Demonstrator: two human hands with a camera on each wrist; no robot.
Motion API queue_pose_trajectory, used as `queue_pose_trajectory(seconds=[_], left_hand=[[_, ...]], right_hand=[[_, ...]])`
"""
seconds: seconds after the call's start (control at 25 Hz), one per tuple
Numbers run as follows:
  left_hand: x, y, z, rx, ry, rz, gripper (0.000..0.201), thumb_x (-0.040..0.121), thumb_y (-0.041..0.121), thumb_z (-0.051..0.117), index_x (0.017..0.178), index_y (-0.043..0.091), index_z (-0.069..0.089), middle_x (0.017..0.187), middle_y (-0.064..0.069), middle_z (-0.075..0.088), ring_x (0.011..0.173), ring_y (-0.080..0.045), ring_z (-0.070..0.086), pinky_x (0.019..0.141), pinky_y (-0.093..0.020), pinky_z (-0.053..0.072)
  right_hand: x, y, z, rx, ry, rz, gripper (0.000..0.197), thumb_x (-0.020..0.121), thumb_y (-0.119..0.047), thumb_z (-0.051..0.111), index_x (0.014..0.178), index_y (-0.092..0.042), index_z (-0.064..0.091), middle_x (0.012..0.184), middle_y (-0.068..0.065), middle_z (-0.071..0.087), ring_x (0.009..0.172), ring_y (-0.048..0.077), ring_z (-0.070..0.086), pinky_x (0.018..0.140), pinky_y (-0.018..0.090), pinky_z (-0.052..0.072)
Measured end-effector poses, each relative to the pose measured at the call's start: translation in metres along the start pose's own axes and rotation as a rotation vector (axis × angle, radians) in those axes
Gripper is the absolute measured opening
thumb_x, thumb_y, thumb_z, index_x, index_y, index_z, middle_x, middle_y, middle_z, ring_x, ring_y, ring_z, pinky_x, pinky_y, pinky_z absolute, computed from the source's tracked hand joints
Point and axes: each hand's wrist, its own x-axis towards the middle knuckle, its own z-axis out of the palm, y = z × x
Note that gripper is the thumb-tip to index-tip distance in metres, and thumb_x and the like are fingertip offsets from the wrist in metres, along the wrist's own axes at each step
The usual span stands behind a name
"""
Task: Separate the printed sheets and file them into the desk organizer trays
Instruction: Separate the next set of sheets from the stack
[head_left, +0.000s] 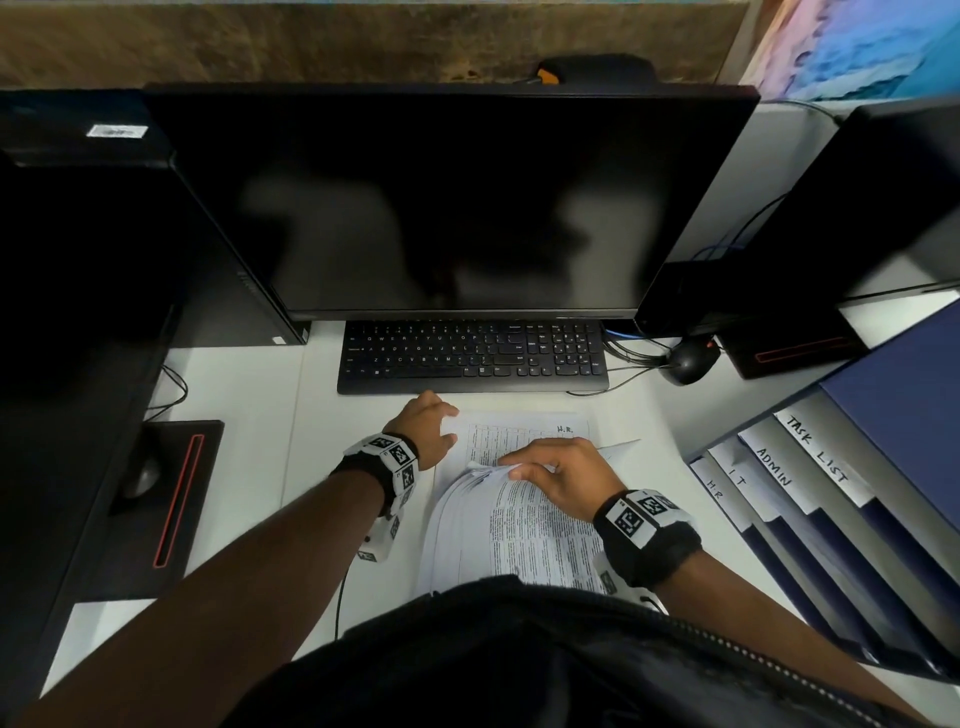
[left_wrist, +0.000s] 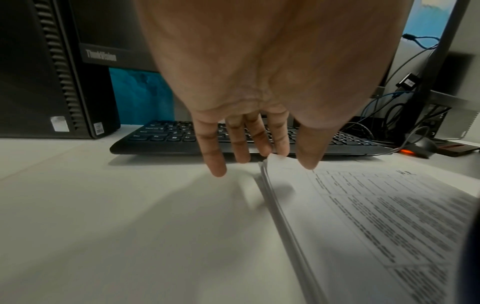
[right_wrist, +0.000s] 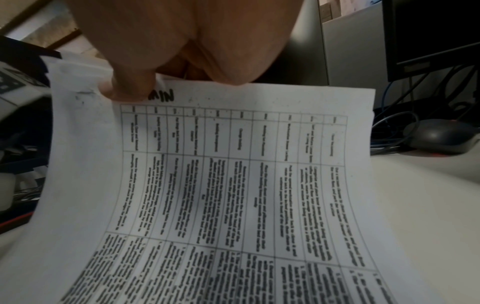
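Note:
A stack of printed sheets (head_left: 519, 535) lies on the white desk in front of me. My right hand (head_left: 511, 466) pinches the near-left corner of the top sheet (right_wrist: 233, 174), thumb on top, and lifts it into a curve; black handwriting ending "MIN" shows beside the thumb. The sheet below is marked "H.R." (head_left: 565, 429). My left hand (head_left: 431, 423) rests with straight fingers (left_wrist: 215, 162) on the stack's far-left corner (left_wrist: 275, 159), thumb on the paper. The desk organizer (head_left: 779, 467) stands at the right, trays labelled H.R, IT, ADMIN, TASK LIST.
A black keyboard (head_left: 472, 356) sits just beyond the stack under a dark monitor (head_left: 441, 208). A mouse (head_left: 688, 361) with cables lies at the right, a computer tower (left_wrist: 52, 72) at the left. Another mouse rests on a black pad (head_left: 171, 499) at the near left.

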Motion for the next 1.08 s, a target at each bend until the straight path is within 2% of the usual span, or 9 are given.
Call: queue_pose_trajectory(seconds=[0.2, 0.32, 0.48, 0.56, 0.68, 0.84, 0.92, 1.0, 1.08], left_hand=[[0.002, 0.0, 0.002, -0.079, 0.026, 0.011, 0.028, 0.087, 0.028, 0.062, 0.114, 0.019, 0.061, 0.129, 0.003, 0.042, 0.123, -0.015, 0.042, 0.107, -0.034, 0.035], [0.003, 0.003, 0.006, -0.1, 0.017, -0.015, 0.039, 0.087, 0.026, 0.061, 0.124, 0.019, 0.053, 0.134, 0.004, 0.041, 0.124, -0.015, 0.043, 0.106, -0.034, 0.037], [0.002, 0.008, 0.008, -0.099, 0.106, -0.053, 0.041, 0.089, 0.02, 0.057, 0.129, 0.022, 0.049, 0.131, 0.005, 0.043, 0.124, -0.015, 0.045, 0.104, -0.034, 0.04], [0.002, 0.01, 0.006, -0.106, 0.12, -0.052, 0.04, 0.089, 0.019, 0.058, 0.128, 0.021, 0.051, 0.126, 0.003, 0.046, 0.12, -0.015, 0.047, 0.102, -0.032, 0.041], [0.004, 0.011, 0.002, -0.076, 0.08, -0.019, 0.027, 0.088, 0.027, 0.06, 0.115, 0.022, 0.059, 0.121, 0.001, 0.048, 0.116, -0.016, 0.047, 0.1, -0.034, 0.041], [-0.004, 0.014, -0.004, -0.215, -0.033, 0.129, 0.016, 0.088, 0.033, 0.062, 0.096, 0.019, 0.064, 0.102, 0.001, 0.064, 0.096, -0.019, 0.058, 0.082, -0.028, 0.042], [-0.011, 0.015, -0.01, -0.296, -0.097, 0.203, 0.013, 0.087, 0.031, 0.065, 0.087, 0.018, 0.065, 0.091, -0.003, 0.067, 0.085, -0.022, 0.06, 0.076, -0.031, 0.046], [-0.016, 0.013, -0.016, -0.358, -0.146, 0.242, 0.019, 0.086, 0.031, 0.065, 0.083, 0.013, 0.066, 0.084, -0.01, 0.067, 0.079, -0.025, 0.061, 0.075, -0.035, 0.047], [-0.021, 0.017, -0.021, -0.415, -0.208, 0.24, 0.034, 0.089, 0.036, 0.06, 0.071, 0.008, 0.064, 0.067, -0.009, 0.059, 0.063, -0.02, 0.054, 0.066, -0.03, 0.044]], right_hand=[[0.002, 0.001, 0.001, -0.033, -0.009, -0.024, 0.019, 0.089, -0.03, 0.062, 0.104, -0.023, 0.072, 0.098, -0.008, 0.072, 0.09, 0.002, 0.063, 0.084, 0.013, 0.047], [0.003, 0.001, 0.001, -0.039, -0.011, -0.039, 0.02, 0.089, -0.03, 0.061, 0.104, -0.022, 0.071, 0.098, -0.008, 0.071, 0.09, 0.001, 0.062, 0.084, 0.009, 0.044], [0.003, 0.001, 0.002, -0.036, -0.009, -0.06, 0.02, 0.089, -0.03, 0.061, 0.104, -0.021, 0.072, 0.098, -0.008, 0.071, 0.089, 0.002, 0.063, 0.083, 0.015, 0.048], [0.003, 0.002, 0.003, -0.036, -0.002, -0.061, 0.02, 0.09, -0.031, 0.06, 0.104, -0.022, 0.071, 0.097, -0.009, 0.071, 0.088, 0.002, 0.063, 0.083, 0.017, 0.049], [0.003, 0.003, 0.004, -0.042, -0.008, -0.061, 0.021, 0.09, -0.033, 0.059, 0.104, -0.023, 0.071, 0.098, -0.009, 0.071, 0.089, 0.003, 0.064, 0.083, 0.018, 0.049], [0.006, 0.006, 0.006, -0.067, -0.03, -0.041, 0.023, 0.091, -0.035, 0.056, 0.106, -0.024, 0.07, 0.102, -0.008, 0.07, 0.094, 0.006, 0.062, 0.086, 0.024, 0.049], [0.007, 0.009, 0.007, -0.102, -0.028, -0.084, 0.022, 0.092, -0.035, 0.054, 0.106, -0.026, 0.069, 0.106, -0.01, 0.068, 0.1, 0.007, 0.058, 0.088, 0.027, 0.047], [0.009, 0.014, 0.01, -0.128, -0.019, -0.106, 0.019, 0.093, -0.031, 0.055, 0.105, -0.029, 0.068, 0.116, -0.011, 0.063, 0.114, 0.007, 0.05, 0.097, 0.024, 0.039], [0.011, 0.018, 0.01, -0.149, 0.009, -0.087, 0.017, 0.092, -0.028, 0.054, 0.102, -0.028, 0.068, 0.12, -0.01, 0.062, 0.119, 0.006, 0.046, 0.105, 0.023, 0.029]])
